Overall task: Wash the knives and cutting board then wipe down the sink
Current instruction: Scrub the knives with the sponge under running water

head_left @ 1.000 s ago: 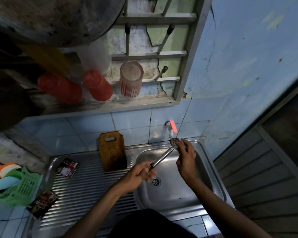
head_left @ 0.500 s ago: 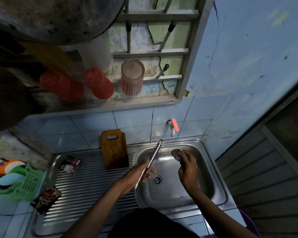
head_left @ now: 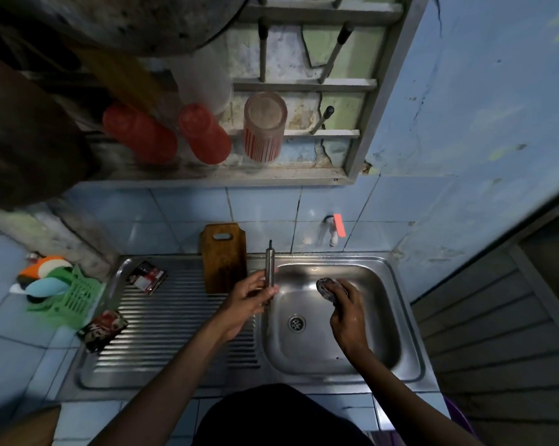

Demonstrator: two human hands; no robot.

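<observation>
My left hand (head_left: 250,296) grips a steel knife (head_left: 269,263) near its middle, and the knife points away from me over the sink's left rim. Over the steel sink (head_left: 397,317) basin, my right hand (head_left: 347,313) holds a dark scouring pad (head_left: 327,286), apart from the knife. A brown wooden cutting board (head_left: 224,255) with a handle slot leans against the tiled wall at the back of the ribbed drainboard (head_left: 175,329), just left of the knife.
A white tap with a red handle (head_left: 335,228) sticks out of the wall above the basin. Two sachets (head_left: 147,276) (head_left: 103,329) lie on the drainboard. A green basket (head_left: 69,297) stands at the left. Red cups (head_left: 204,133) and a striped glass (head_left: 262,127) hang overhead.
My left hand swung the knife from slanting toward the tap to pointing straight away, and drew it left. My right hand left the knife's tip and dropped into the basin with the pad.
</observation>
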